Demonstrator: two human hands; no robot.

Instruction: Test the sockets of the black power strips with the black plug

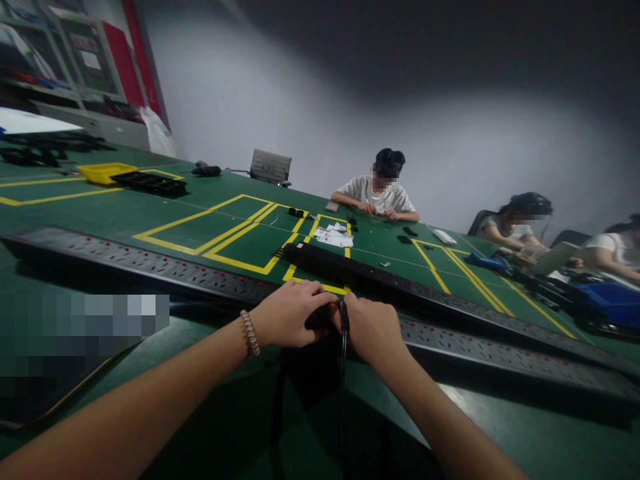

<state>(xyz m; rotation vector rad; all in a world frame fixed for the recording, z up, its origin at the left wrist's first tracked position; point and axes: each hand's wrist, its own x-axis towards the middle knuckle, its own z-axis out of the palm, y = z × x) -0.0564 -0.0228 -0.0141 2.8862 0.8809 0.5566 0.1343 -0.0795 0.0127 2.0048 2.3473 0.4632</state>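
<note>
A long black power strip (150, 263) with rows of sockets and red dots runs across the near table, its middle hidden behind my hands. My left hand (290, 313), wearing a bead bracelet, has its fingers curled over a small black part (319, 320) whose kind I cannot make out. Right beside it, my right hand (373, 327) is closed on a black cable (343, 367), which hangs down toward me. Both hands' fingertips meet near the cable's upper end. Just beyond them lies a second black power strip (350, 268), slanting away to the right.
Yellow tape marks the green table (225, 233). White paper pieces (334, 235) lie mid-table. A yellow tray (107, 173) and a black tray (150, 183) stand far left. One person (383, 190) sits opposite; others are at right, near a blue bin (613, 300).
</note>
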